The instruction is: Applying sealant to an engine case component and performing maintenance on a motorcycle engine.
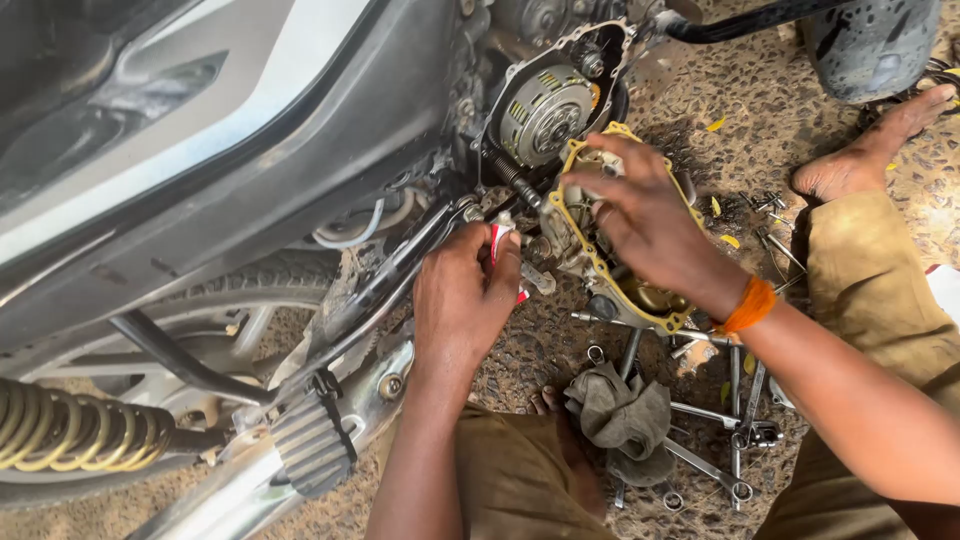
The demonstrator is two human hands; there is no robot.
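Fingers of the right hand (pixel 650 225) spread over the cover (pixel 600 255) to steady it, while the left hand (pixel 465 295) pinches a red-white tube (pixel 497 243) at its gasket (pixel 572 165).

The right hand (pixel 650 225) hides much of the cover (pixel 600 262). The left hand (pixel 465 290) conceals most of its tube (pixel 497 243). The rag (pixel 620 410) buries some spanners (pixel 715 415).
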